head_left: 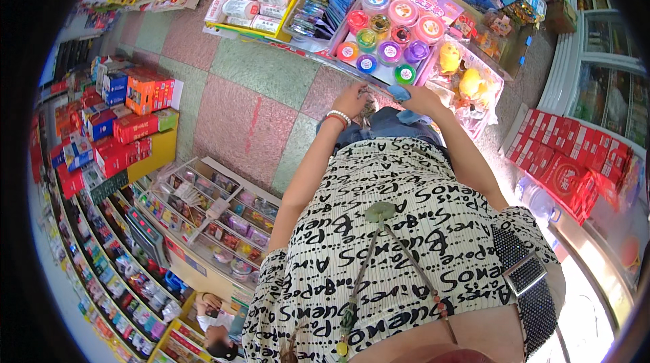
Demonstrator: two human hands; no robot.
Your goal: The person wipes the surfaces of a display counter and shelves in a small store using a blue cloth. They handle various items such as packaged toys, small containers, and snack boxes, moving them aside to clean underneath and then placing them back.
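Observation:
Past the patterned shirt, my left hand [352,101] is at the near edge of a display box of round lidded tubs [389,52]; its fingers are partly hidden, and whether it grips anything is unclear. My right hand [417,99] is closed around a blue cloth [399,92] at the same box's near right corner. More blue material hangs below that hand. Several tubs have pink, purple, green or blue contents. Just right of the box, yellow toys [471,83] lie in a pink open carton.
A yellow tray [299,3] of wrapped rolls stands beyond on the left. Stacked gift boxes [133,127] and a compartmented candy display [223,211] are to the left. Red cartons [569,145] stand right, near glass-door coolers [604,84]. Another person [216,320] is at lower left.

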